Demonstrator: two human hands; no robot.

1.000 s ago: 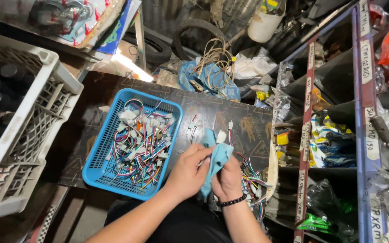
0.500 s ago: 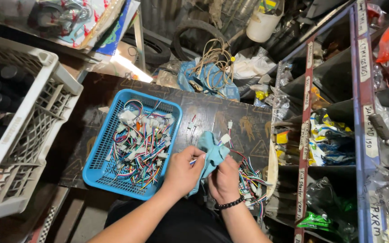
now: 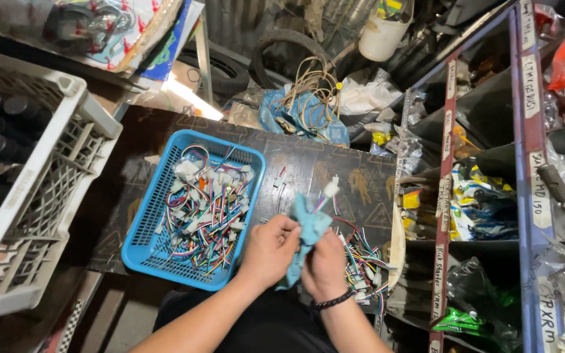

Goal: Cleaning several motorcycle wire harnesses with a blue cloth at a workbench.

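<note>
I see a light blue cloth (image 3: 307, 225) held at the near edge of the dark board (image 3: 308, 167), between both hands. A wire connector (image 3: 329, 189) with coloured leads projects from the top of the cloth, its white plug uppermost. The left hand (image 3: 271, 250) is closed on the left side of the cloth, fingertips pinching the fabric. The right hand (image 3: 326, 265) is wrapped around the lower part of the cloth and the wires inside it; a dark wristband (image 3: 332, 301) sits on that wrist.

Just right of the right hand lies a loose pile of wire harnesses (image 3: 364, 258) on the board. To the left, apart from the hands, a blue plastic basket (image 3: 140, 230) holds more harnesses with white plugs. Further left stands a white lattice crate (image 3: 47, 196). At the right, a shelf rack (image 3: 524, 163) holds bagged parts.
</note>
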